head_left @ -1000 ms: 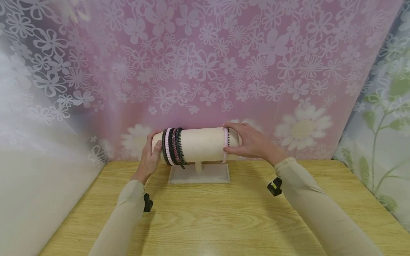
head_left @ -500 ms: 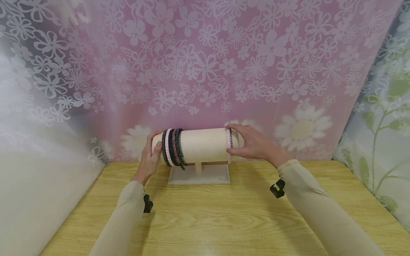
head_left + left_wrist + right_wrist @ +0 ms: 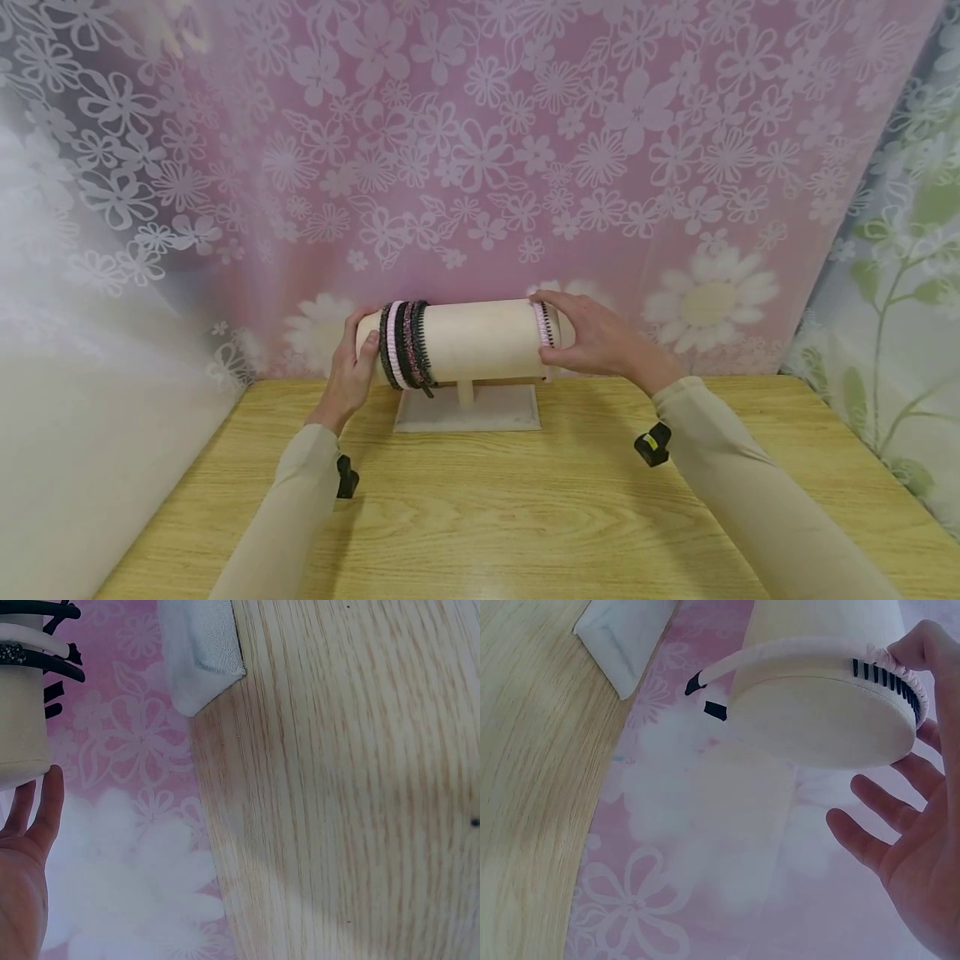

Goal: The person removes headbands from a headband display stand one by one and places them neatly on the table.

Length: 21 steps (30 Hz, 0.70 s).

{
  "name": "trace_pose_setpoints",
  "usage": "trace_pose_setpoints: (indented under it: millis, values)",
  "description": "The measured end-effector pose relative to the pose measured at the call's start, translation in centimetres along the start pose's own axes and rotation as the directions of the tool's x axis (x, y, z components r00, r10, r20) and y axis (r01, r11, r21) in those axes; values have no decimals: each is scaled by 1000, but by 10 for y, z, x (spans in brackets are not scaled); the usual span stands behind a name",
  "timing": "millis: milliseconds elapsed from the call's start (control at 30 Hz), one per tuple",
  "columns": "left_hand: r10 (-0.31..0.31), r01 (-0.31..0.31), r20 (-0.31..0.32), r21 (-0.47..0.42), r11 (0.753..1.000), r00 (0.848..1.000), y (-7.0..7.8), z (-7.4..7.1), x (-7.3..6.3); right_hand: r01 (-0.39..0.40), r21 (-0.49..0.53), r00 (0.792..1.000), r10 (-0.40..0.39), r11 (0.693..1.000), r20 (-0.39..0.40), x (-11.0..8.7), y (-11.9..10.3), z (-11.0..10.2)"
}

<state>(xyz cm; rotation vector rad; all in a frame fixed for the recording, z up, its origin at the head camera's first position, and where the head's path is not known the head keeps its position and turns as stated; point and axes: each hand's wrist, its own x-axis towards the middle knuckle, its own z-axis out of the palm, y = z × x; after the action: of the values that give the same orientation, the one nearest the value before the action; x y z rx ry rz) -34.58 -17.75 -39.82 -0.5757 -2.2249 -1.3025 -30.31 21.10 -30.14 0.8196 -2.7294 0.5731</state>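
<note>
A cream padded display roll (image 3: 480, 337) lies horizontally on its stand, near the back of the table. My left hand (image 3: 349, 367) grips the roll's left end, thumb in front and fingers behind; its fingertips touch the end rim in the left wrist view. Beside that hand, several headbands (image 3: 405, 343), dark, pink and speckled, sit around the roll. At the opposite end, my right hand (image 3: 592, 335) pinches a pale pink headband (image 3: 543, 325) with black comb teeth. In the right wrist view this headband (image 3: 795, 649) arches round the roll's end, its black tips (image 3: 695, 684) sticking out past the side.
The stand's pale rectangular base (image 3: 468, 412) rests on a wood-grain table (image 3: 480, 500). Pink flowered sheeting (image 3: 480, 167) hangs close behind the roll. Whitish sheeting (image 3: 112, 400) borders the left side, and a leaf-patterned sheet (image 3: 892, 317) borders the right.
My right hand and the pale pink headband have shifted slightly right along the roll, closer to its end. The left hand keeps its place on the left end.
</note>
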Motion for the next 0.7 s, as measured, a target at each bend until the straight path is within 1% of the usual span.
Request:
trace_pose_setpoints:
  millis: [100,167,267,400,500,700]
  values:
    - [-7,7,-1,-7,1000,1000,1,0,0,-15,21,1000,14,1000,6,-1,1,1]
    - [-7,7,-1,-10,1000,1000,2,0,0,-27,52,1000,27,998,9,-2,1,1]
    - [-9,9,-2,-11,1000,1000,2,0,-1,-50,130,999,49,990,16,-3,1,3]
    - [-9,9,-1,-12,1000,1000,1,0,0,-78,229,997,74,970,25,-4,1,4]
    - [-7,7,-2,-13,1000,1000,1,0,0,-80,267,997,79,960,17,-5,2,7]
    - [-11,11,0,-6,1000,1000,-1,1,1,-62,311,997,70,949,-16,-10,3,12]
